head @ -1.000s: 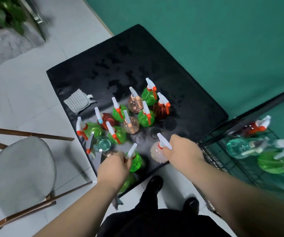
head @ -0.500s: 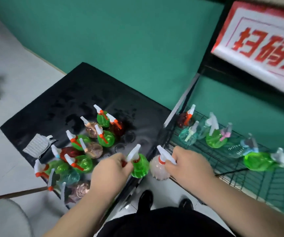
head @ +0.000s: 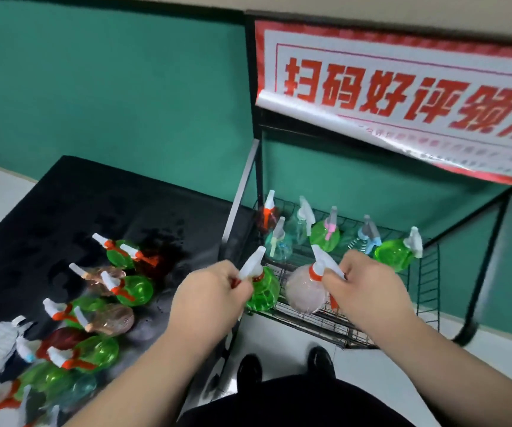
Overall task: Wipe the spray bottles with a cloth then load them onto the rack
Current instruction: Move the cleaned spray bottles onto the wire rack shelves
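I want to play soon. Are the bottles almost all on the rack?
Not nearly. About six bottles stand on the rack. The left hand holds a green bottle, the right hand a pink bottle. Roughly ten more bottles wait on the black mat.

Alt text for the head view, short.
The left hand grips a green spray bottle and the right hand a pale pink bottle at the front of a black wire rack holding several bottles. More bottles crowd a black mat.

A red-and-white banner (head: 402,97) (lower edge curling) hangs before the green wall (head: 109,87).
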